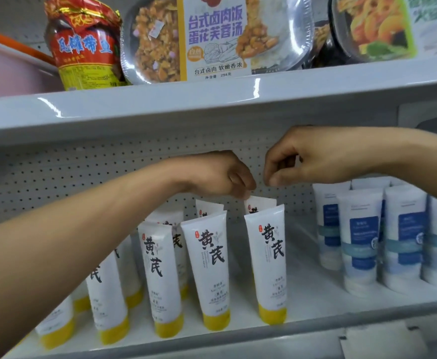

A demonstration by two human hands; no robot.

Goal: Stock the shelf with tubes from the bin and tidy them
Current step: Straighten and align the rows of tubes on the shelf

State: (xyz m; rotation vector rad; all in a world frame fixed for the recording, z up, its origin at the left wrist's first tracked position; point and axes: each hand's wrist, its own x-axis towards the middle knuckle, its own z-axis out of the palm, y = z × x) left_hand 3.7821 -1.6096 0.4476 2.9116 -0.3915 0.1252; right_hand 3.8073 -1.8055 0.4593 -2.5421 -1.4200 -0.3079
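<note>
- Near the back edge of the shelf point(316, 294), the left hand point(220, 174) pinches the rear tube point(260, 204) by its crimped top corner.
- That tube stands upright, cap down, directly below both hands.
- The right hand point(303, 159) hovers just above it, fingers curled and empty.

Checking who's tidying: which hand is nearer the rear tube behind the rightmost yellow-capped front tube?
Left. The left hand touches the top corner of the rear tube with its fingertips; the right hand hovers above it, slightly right, not touching.
</note>
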